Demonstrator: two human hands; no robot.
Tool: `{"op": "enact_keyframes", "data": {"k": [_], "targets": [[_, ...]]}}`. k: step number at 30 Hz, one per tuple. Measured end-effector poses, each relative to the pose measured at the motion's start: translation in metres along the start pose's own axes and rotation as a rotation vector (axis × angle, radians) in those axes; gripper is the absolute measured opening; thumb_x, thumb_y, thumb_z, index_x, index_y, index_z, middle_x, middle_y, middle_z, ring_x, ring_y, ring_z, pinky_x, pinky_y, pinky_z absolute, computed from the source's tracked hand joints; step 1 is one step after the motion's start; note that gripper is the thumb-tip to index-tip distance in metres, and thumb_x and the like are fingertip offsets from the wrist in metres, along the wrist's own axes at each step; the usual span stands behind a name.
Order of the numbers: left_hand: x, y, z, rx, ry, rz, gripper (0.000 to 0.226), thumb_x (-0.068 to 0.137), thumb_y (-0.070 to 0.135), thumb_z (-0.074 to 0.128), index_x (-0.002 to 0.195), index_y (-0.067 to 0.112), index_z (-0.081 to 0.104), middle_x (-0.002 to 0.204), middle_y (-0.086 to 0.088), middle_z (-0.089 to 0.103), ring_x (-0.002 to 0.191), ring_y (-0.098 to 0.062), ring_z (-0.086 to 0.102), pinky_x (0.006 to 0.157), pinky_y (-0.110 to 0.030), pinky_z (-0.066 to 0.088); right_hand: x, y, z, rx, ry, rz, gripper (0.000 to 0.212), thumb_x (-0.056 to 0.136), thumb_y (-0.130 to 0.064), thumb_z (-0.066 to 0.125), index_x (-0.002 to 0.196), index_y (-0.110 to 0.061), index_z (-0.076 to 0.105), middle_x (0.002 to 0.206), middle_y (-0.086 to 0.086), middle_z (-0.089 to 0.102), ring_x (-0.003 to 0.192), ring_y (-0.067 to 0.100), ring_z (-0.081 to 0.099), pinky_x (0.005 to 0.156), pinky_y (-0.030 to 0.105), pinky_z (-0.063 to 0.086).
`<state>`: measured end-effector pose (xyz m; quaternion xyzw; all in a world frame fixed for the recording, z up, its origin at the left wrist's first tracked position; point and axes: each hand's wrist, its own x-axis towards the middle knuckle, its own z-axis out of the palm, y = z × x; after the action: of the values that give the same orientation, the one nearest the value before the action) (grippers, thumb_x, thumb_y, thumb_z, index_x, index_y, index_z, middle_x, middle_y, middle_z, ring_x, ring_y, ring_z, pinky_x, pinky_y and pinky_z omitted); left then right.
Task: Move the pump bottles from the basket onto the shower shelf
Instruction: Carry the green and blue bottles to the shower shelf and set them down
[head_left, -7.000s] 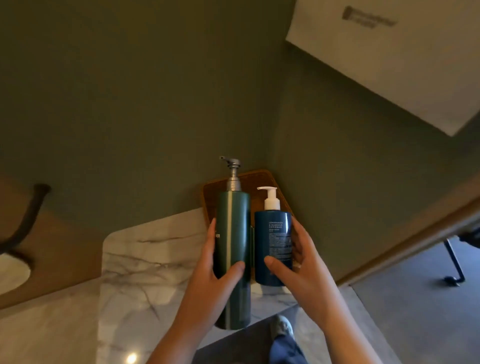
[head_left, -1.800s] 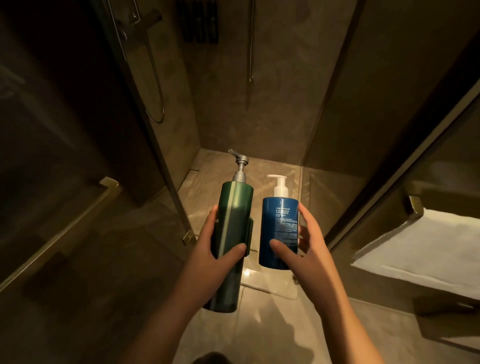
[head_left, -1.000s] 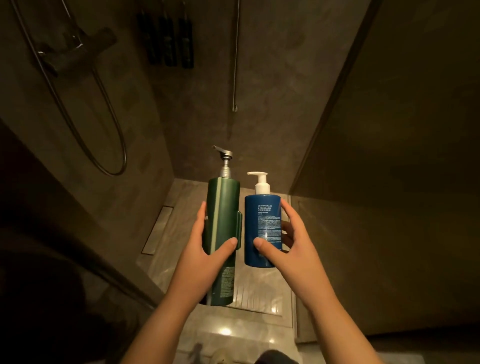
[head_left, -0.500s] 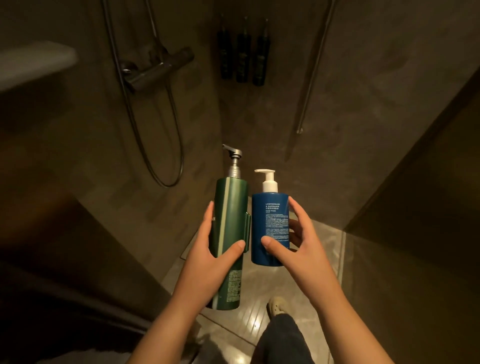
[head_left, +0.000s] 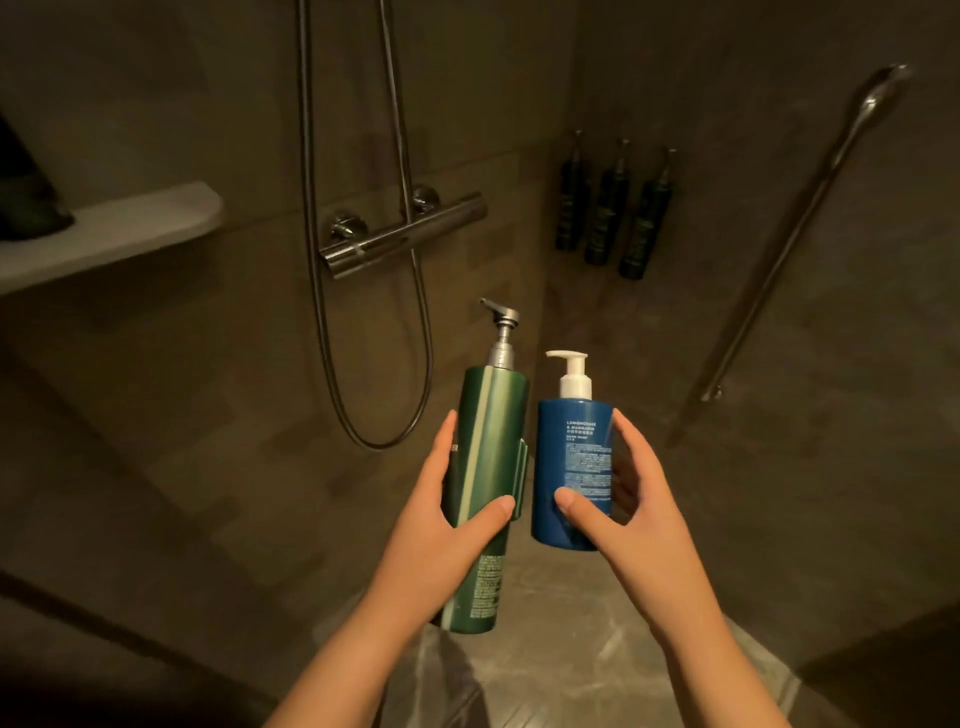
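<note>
Head view: your left hand (head_left: 441, 525) grips the green bottle (head_left: 485, 467), right hand (head_left: 623, 499) the blue bottle (head_left: 571, 467); carrying step. Next, swing up-left to the shower shelf (head_left: 119, 234).

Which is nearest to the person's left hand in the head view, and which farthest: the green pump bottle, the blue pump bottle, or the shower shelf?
1. Green pump bottle: gripped in the left hand.
2. Blue pump bottle: just to its right, held by the right hand.
3. Shower shelf: far upper left, on the wall.
</note>
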<state>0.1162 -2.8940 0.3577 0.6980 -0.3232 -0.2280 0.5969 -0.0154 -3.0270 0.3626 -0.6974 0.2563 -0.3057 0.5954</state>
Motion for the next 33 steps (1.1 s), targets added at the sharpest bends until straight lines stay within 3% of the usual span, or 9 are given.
{"op": "enact_keyframes", "data": {"k": [3, 5, 15, 22, 27, 33], "targets": [[0.016, 0.004, 0.009, 0.035, 0.071, 0.005, 0.087, 0.078, 0.029, 0.072, 0.141, 0.052, 0.016, 0.12, 0.052, 0.038, 0.112, 0.021, 0.042, 0.077, 0.004, 0.034, 0.032, 0.004, -0.006, 0.023, -0.076, -0.026, 0.081, 0.073, -0.032, 0.076, 0.136, -0.052, 0.03, 0.13, -0.027, 0.048, 0.105, -0.013, 0.054, 0.072, 0.003, 0.045], [0.023, 0.003, 0.008, 0.041, 0.127, -0.006, 0.088, 0.078, 0.029, 0.072, 0.141, 0.052, 0.016, 0.122, 0.05, 0.036, 0.113, 0.023, 0.039, 0.078, 0.004, 0.033, 0.048, 0.007, -0.001, 0.05, -0.127, -0.024, 0.082, 0.073, -0.029, 0.076, 0.137, -0.049, 0.03, 0.129, -0.027, 0.048, 0.106, -0.012, 0.055, 0.074, 0.004, 0.045], [0.045, 0.008, -0.056, 0.035, 0.369, 0.012, 0.086, 0.079, 0.026, 0.072, 0.135, 0.061, 0.018, 0.131, 0.039, 0.039, 0.116, 0.011, 0.046, 0.088, -0.007, 0.042, 0.113, -0.014, 0.073, 0.114, -0.363, -0.074, 0.085, 0.066, -0.04, 0.074, 0.138, -0.048, 0.029, 0.111, -0.046, 0.05, 0.104, -0.019, 0.051, 0.073, -0.001, 0.042], [0.064, 0.028, -0.13, 0.131, 0.565, 0.147, 0.089, 0.079, 0.023, 0.071, 0.14, 0.055, 0.014, 0.127, 0.055, 0.027, 0.116, 0.022, 0.036, 0.081, 0.003, 0.034, 0.156, -0.058, 0.155, 0.182, -0.518, -0.19, 0.084, 0.069, -0.034, 0.074, 0.138, -0.047, 0.029, 0.125, -0.028, 0.049, 0.106, -0.016, 0.052, 0.073, 0.001, 0.043], [0.087, 0.051, -0.174, 0.188, 0.647, 0.245, 0.089, 0.08, 0.024, 0.07, 0.141, 0.053, 0.012, 0.142, 0.03, 0.032, 0.121, 0.011, 0.04, 0.09, -0.006, 0.038, 0.187, -0.088, 0.201, 0.259, -0.571, -0.324, 0.083, 0.072, -0.028, 0.073, 0.141, -0.04, 0.029, 0.136, -0.015, 0.047, 0.113, -0.007, 0.053, 0.078, 0.006, 0.046], [0.11, 0.08, -0.207, 0.247, 0.742, 0.35, 0.087, 0.081, 0.025, 0.07, 0.142, 0.051, 0.014, 0.143, 0.029, 0.033, 0.123, 0.01, 0.039, 0.094, -0.009, 0.038, 0.22, -0.121, 0.235, 0.308, -0.599, -0.445, 0.081, 0.074, -0.029, 0.072, 0.14, -0.044, 0.029, 0.137, -0.02, 0.047, 0.116, -0.008, 0.051, 0.092, 0.013, 0.046]]}}
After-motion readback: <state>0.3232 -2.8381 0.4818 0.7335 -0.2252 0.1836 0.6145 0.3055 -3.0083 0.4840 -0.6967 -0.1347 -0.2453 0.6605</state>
